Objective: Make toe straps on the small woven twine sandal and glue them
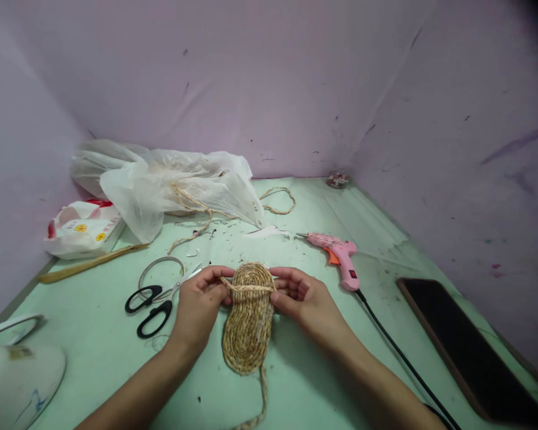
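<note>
An oval mat of coiled straw braid (247, 331) lies on the green table in front of me, with a loose tail of braid trailing toward the near edge. A short braid strap (247, 289) crosses its far end. My left hand (200, 304) pinches the strap's left end against the mat's edge. My right hand (301, 294) presses the strap's right end with curled fingers. Both hands are closed on the strap and mat.
Black-handled scissors (151, 304) lie left of my left hand beside a wire ring. A pink glue gun (338, 258) with a black cord lies to the right. A dark phone (457, 343) sits far right. White plastic bags (170, 185) and loose braid sit at the back left.
</note>
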Demonstrator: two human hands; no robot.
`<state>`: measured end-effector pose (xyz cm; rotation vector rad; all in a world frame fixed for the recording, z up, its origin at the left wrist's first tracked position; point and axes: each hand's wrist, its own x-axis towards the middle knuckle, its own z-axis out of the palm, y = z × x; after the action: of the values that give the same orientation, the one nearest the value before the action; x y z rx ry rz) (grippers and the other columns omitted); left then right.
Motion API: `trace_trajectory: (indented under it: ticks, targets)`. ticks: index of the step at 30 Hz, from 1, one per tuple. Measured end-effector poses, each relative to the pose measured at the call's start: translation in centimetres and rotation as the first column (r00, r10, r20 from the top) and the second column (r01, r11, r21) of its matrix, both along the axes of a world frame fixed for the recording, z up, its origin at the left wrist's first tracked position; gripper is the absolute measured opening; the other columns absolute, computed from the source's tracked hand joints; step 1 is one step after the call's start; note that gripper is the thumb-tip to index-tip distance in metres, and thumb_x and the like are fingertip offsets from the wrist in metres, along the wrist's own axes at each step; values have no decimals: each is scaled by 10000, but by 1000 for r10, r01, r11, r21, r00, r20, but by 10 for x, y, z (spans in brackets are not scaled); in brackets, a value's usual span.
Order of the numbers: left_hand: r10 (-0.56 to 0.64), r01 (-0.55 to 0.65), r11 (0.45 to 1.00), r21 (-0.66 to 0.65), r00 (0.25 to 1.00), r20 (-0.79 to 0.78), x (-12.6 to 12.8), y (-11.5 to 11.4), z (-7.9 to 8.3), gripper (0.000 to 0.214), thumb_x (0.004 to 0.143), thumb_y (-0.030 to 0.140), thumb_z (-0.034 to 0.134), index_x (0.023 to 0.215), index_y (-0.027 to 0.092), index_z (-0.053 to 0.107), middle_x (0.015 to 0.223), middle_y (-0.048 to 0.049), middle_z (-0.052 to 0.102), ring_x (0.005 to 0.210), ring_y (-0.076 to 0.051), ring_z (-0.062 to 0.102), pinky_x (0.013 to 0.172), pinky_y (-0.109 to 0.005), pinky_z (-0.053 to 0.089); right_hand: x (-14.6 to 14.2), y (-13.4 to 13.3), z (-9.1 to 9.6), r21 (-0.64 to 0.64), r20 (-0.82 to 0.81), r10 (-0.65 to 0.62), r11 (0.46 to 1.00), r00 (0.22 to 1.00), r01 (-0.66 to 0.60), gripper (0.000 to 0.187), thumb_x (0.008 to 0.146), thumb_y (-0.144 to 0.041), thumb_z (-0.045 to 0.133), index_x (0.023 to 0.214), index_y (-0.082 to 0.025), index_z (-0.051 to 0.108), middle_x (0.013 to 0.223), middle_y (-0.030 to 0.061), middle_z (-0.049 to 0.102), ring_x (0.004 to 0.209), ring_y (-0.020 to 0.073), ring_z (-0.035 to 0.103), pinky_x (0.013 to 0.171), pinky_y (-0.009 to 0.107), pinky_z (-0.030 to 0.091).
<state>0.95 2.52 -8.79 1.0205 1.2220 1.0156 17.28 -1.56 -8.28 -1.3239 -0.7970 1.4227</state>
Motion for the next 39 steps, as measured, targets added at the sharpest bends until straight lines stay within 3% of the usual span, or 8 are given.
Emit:
trace_trajectory:
  ticks: [9, 18, 22, 25, 27, 31, 35, 39]
  targets:
    - [60, -65, 990, -124, 997, -50, 6, -1, 10, 299, 583, 126, 533, 875, 124, 595, 648, 11, 637, 446, -82, 518, 427, -203, 411, 3, -1, -1, -45, -72, 20, 999, 997, -23, 374, 544, -186, 704, 895, -161, 574, 731, 17, 615, 692, 158, 591, 660, 308, 454]
    - [-160, 137, 948, -288, 986, -56, 2, 2, 11, 286, 599, 122, 476, 838, 95, 632, 582, -19, 584, 429, -109, 514, 405, -218, 390, 5, -2, -7, -91, -165, 18, 995, 986, -34, 362, 563, -184, 716, 901, -157, 590, 801, 56, 627, 732, 181, 600, 675, 318, 463]
    - [-29, 67, 993, 92, 932, -362, -8, 5, 15, 422, 640, 109, 504, 1051, 175, 578, 912, -59, 593, 595, -130, 556, 528, -257, 449, 6, -3, -7, -77, -184, 39, 996, 982, -54, 337, 598, -174, 709, 912, -157, 589, 804, 48, 633, 724, 166, 602, 660, 298, 463]
    - [-10, 299, 857, 420, 824, -566, -14, 6, 20, 331, 709, 110, 497, 988, 212, 642, 940, -58, 576, 714, -150, 547, 612, -259, 433, 6, -3, -7, -72, -185, 42, 996, 982, -56, 332, 600, -166, 709, 914, -156, 598, 830, 55, 649, 727, 165, 606, 661, 295, 461]
    - [-24, 403, 780, 478, 783, -622, -16, 6, 22, 282, 734, 114, 488, 917, 220, 674, 869, -53, 577, 734, -162, 546, 598, -252, 418, 6, -3, -7, -70, -187, 43, 996, 981, -57, 339, 597, -167, 710, 919, -158, 605, 849, 59, 656, 738, 168, 609, 668, 298, 460]
    - [-57, 481, 749, 456, 732, -679, -18, 6, 24, 204, 727, 133, 526, 797, 225, 695, 745, -37, 611, 656, -163, 546, 593, -264, 407, 6, -2, -8, -76, -185, 53, 995, 981, -68, 333, 599, -166, 710, 916, -163, 609, 835, 55, 655, 755, 175, 610, 683, 307, 463]
    - [-165, 478, 820, 316, 726, -668, -15, 6, 25, 156, 687, 144, 563, 649, 219, 695, 635, -25, 660, 612, -171, 574, 596, -274, 415, 6, -1, -7, -92, -194, 38, 994, 980, -57, 339, 584, -159, 713, 905, -168, 607, 803, 38, 646, 745, 169, 603, 678, 302, 461]
    - [-269, 292, 956, -22, 847, -458, -11, 7, 25, 121, 625, 134, 586, 526, 185, 633, 417, 6, 571, 405, -131, 508, 431, -239, 392, 6, -2, -6, -102, -211, 38, 993, 977, -61, 348, 570, -155, 722, 897, -162, 603, 802, 42, 640, 727, 161, 597, 663, 297, 460]
